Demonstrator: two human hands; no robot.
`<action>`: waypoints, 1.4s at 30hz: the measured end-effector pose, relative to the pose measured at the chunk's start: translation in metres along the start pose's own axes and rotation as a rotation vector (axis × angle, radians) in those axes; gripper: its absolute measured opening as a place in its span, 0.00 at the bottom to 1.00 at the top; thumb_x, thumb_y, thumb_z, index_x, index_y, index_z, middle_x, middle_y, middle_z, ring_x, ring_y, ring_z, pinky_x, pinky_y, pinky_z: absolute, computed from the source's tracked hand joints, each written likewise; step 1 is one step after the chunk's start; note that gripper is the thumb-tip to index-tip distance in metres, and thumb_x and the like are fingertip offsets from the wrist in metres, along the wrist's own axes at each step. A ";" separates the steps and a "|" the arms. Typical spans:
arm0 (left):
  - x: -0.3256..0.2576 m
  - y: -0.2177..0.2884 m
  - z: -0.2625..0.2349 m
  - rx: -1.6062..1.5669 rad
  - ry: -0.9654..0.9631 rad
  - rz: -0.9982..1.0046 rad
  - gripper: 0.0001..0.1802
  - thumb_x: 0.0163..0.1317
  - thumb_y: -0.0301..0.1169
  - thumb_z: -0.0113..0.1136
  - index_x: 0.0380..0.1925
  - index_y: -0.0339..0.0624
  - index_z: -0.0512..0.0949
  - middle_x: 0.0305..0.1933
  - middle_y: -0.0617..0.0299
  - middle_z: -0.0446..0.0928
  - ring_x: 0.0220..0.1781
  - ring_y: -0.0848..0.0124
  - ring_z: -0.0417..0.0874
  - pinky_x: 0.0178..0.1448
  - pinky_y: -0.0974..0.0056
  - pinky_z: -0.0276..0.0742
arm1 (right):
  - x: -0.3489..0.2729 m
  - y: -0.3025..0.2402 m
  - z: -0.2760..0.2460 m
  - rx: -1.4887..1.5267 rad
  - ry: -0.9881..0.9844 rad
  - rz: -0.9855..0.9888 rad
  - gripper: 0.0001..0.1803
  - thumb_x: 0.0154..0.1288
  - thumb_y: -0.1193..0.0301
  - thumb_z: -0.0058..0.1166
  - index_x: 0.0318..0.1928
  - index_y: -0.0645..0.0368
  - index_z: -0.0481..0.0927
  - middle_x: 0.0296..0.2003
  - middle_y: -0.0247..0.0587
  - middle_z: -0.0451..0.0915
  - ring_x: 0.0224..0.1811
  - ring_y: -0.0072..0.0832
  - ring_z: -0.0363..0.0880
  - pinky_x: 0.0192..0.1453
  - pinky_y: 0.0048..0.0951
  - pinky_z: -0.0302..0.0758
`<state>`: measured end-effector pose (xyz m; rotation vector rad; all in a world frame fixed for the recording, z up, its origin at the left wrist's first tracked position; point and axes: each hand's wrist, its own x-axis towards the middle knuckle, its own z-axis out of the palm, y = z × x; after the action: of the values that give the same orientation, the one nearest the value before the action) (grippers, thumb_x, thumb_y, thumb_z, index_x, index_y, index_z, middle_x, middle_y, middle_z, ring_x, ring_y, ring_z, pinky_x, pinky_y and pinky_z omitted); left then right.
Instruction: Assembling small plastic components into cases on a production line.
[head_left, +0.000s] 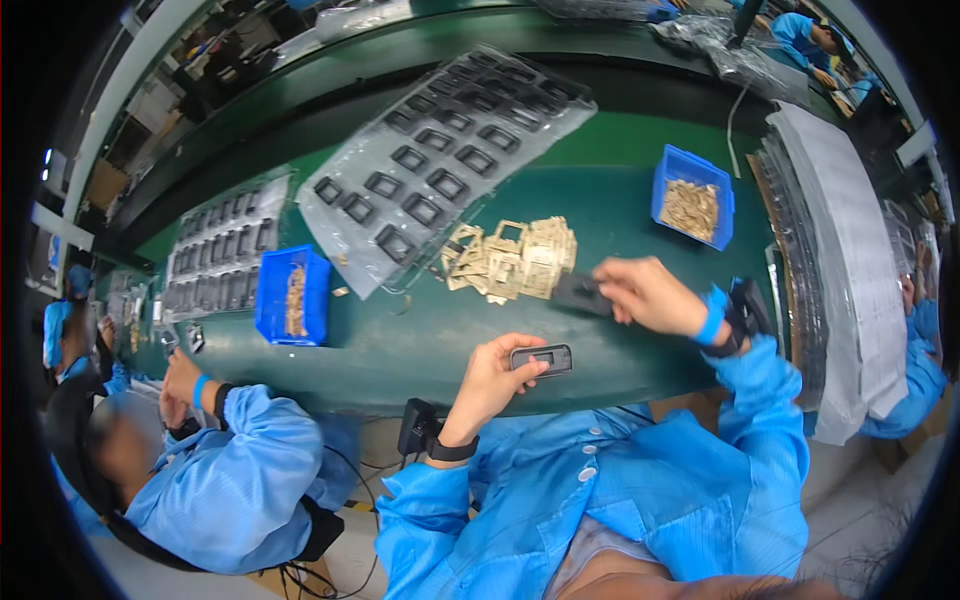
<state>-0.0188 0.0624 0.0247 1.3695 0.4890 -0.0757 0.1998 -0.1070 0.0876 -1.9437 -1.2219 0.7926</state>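
My left hand (488,380) grips a small dark grey rectangular plastic housing (560,361) with a window in its middle, near the table's front edge. The thumb presses on its face. Farther right, my right hand (648,294) pinches a flat black piece (578,294), somewhat blurred, so its exact kind cannot be made out. That piece is beside the right end of a loose heap of thin cream-coloured rectangular frames (508,262), and I cannot tell whether it touches the table.
Behind the heap lies a clear plastic tray (345,245) of black frames. Blue bins with small tan pieces stand at right (727,205) and left (272,300). Stacked trays and white sheets (835,230) line the right side. A co-worker's blue sleeve (262,430) is close on the left.
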 end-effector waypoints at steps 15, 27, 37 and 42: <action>0.003 0.014 0.043 0.944 0.563 0.599 0.10 0.57 0.29 0.70 0.39 0.40 0.84 0.42 0.59 0.78 0.45 0.56 0.78 0.43 0.53 0.76 | 0.019 0.034 0.016 -0.244 0.329 -0.248 0.10 0.63 0.69 0.64 0.44 0.58 0.82 0.41 0.43 0.78 0.43 0.46 0.79 0.46 0.43 0.76; 0.052 0.012 0.001 0.937 0.552 0.701 0.21 0.53 0.27 0.71 0.49 0.40 0.81 0.52 0.58 0.78 0.53 0.56 0.77 0.54 0.56 0.73 | 0.078 0.036 0.039 -0.146 0.220 -0.131 0.11 0.60 0.71 0.69 0.39 0.62 0.82 0.31 0.41 0.80 0.31 0.29 0.81 0.36 0.31 0.78; 0.026 0.021 0.029 0.836 0.479 0.702 0.28 0.51 0.35 0.77 0.52 0.40 0.81 0.56 0.53 0.76 0.56 0.53 0.76 0.60 0.54 0.73 | 0.064 0.040 0.029 0.379 0.316 0.007 0.06 0.70 0.77 0.58 0.43 0.67 0.83 0.33 0.39 0.86 0.32 0.19 0.84 0.35 0.21 0.81; -0.001 -0.001 0.035 0.973 0.137 0.640 0.34 0.42 0.40 0.80 0.53 0.46 0.81 0.58 0.58 0.75 0.57 0.56 0.76 0.60 0.56 0.70 | 0.057 0.038 0.029 0.390 0.366 0.054 0.07 0.69 0.75 0.59 0.41 0.68 0.84 0.33 0.41 0.88 0.31 0.22 0.87 0.36 0.24 0.82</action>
<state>-0.0103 0.0285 0.0284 2.4412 0.0770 0.3521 0.2163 -0.0597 0.0328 -1.7071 -0.7378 0.6122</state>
